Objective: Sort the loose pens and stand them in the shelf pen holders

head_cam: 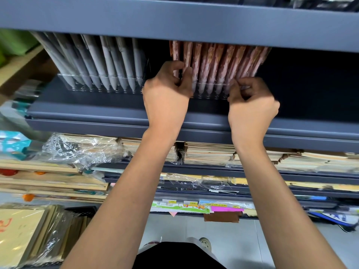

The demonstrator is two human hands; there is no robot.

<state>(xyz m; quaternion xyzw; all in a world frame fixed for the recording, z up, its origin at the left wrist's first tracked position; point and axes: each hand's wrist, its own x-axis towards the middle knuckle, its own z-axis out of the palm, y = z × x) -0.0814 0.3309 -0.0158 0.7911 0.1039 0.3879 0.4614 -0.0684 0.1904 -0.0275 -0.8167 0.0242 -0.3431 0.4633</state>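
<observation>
left hand (167, 90) pinches end pen of pink pens (219, 61), likely seating it | right hand (250, 101) apart, fingers curled at row's other end, grip unclear, probably steadying | pens upright in clear holder (211, 93) on shelf (97, 113) | grey pens (108, 61) racked separately, sorted by colour

Left arm: on my feed the left hand (167, 94) and left forearm (124, 191) are bare down to the lower edge of view.
Right arm: the right hand (252, 107) and right forearm (272, 191) look the same, uncovered throughout.
Clothing: I see a black garment (180, 256) with a rounded outline.
Legs: pale cloth (193, 239) shows past it; I can't make out more.
Footwear: one beige shoe (205, 243), rounded toe.
</observation>
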